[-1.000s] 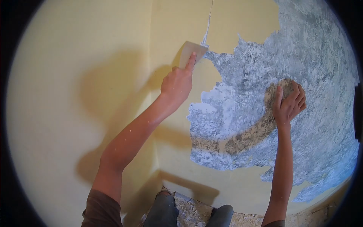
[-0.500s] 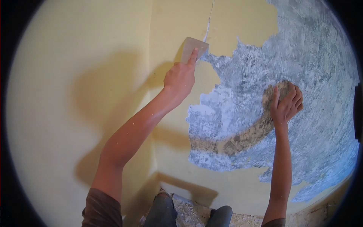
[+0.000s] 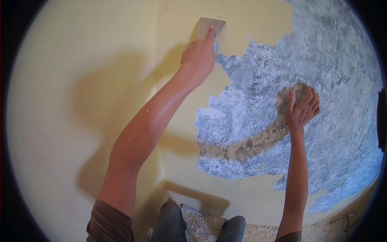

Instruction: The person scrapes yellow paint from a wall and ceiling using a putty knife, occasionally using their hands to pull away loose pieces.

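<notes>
A flat, wide-bladed scraper (image 3: 204, 26) lies against the yellow-painted wall (image 3: 258, 20) near the top of the view. My left hand (image 3: 198, 55) is closed round its handle, which is mostly hidden, with the index finger stretched along the blade. Just above the blade's edge a thin crack (image 3: 221, 7) runs upward in the paint. My right hand (image 3: 303, 108) rests against the bare grey patch (image 3: 258, 76) of wall, thumb apart from the curved fingers, and I see no tool in it.
Another wall (image 3: 80, 48) meets this one in a corner on the left. Pale flakes and debris (image 3: 199, 226) cover the floor around my legs (image 3: 171, 222). A dark object (image 3: 381, 119) stands at the right edge.
My left hand has pushed the scraper upward along the crack, and the arm reaches farther. The right hand keeps its place on the grey wall; the view has shifted slightly.
</notes>
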Action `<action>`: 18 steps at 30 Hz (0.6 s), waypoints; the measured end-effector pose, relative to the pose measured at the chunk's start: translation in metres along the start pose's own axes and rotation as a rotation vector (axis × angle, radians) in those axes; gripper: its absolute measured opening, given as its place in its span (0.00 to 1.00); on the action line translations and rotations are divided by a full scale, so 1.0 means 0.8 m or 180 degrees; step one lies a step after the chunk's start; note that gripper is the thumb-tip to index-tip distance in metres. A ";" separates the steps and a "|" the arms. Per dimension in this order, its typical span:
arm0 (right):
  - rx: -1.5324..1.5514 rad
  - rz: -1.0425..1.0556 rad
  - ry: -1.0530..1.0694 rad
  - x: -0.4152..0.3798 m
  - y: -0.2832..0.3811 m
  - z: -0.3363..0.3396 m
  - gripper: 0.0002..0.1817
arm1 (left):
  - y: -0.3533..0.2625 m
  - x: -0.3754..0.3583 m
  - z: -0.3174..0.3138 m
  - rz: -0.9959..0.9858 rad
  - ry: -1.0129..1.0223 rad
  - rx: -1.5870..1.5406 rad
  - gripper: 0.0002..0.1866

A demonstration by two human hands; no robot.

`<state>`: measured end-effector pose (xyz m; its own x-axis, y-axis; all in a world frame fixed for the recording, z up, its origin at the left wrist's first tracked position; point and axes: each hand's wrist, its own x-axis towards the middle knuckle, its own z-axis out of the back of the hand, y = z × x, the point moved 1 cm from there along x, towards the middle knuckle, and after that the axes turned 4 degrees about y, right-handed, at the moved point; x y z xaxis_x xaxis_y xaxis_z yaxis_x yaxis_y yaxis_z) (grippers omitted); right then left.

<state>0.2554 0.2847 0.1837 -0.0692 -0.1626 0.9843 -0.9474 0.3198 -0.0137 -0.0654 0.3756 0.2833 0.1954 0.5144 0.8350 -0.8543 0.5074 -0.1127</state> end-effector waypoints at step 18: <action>0.2595 -0.0274 0.0346 -0.105 0.075 0.043 0.27 | 0.045 -0.161 -0.075 -0.0042 0.0034 -0.0894 0.36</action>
<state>0.1936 0.2851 0.0943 0.0051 -0.0510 0.9987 -0.8804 -0.4738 -0.0197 -0.0922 0.3695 0.1395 0.2120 0.5131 0.8317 -0.6851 0.6850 -0.2479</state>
